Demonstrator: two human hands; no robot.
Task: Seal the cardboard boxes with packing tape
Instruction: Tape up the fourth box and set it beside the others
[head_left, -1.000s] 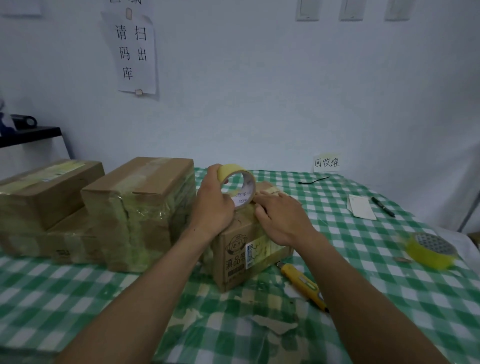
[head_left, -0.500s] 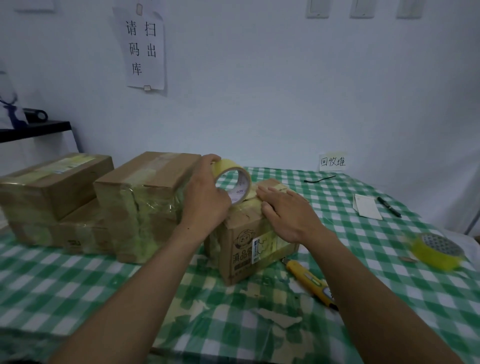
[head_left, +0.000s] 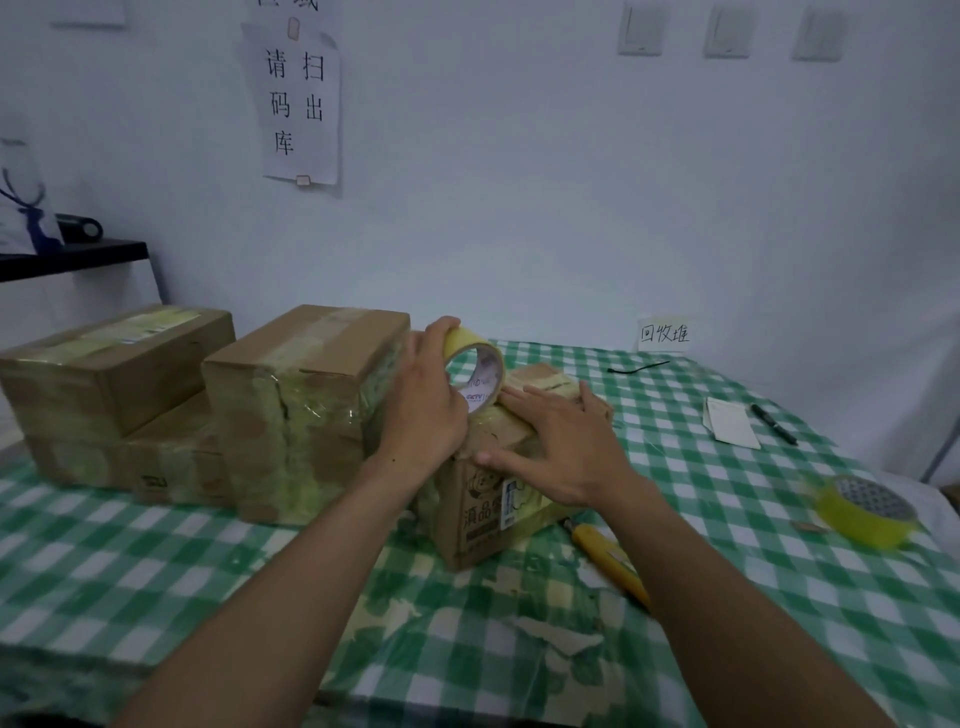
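centre: small box (head_left: 488, 499) on checked table (head_left: 156, 561) | left hand (head_left: 426, 410) grips tape roll (head_left: 475, 371), upright on box top | right hand (head_left: 561, 447) flat, fingers spread, pressing box top | left: taped boxes (head_left: 301, 405) just beside left hand | lower right: yellow knife (head_left: 608, 558) by box, partly behind forearm | right edge: spare roll (head_left: 862, 512)

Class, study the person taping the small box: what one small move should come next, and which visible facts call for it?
Probably draw the tape roll over the left edge of the small box and down its side. The left hand grips the roll standing at that end of the top, while the right hand presses flat on top.
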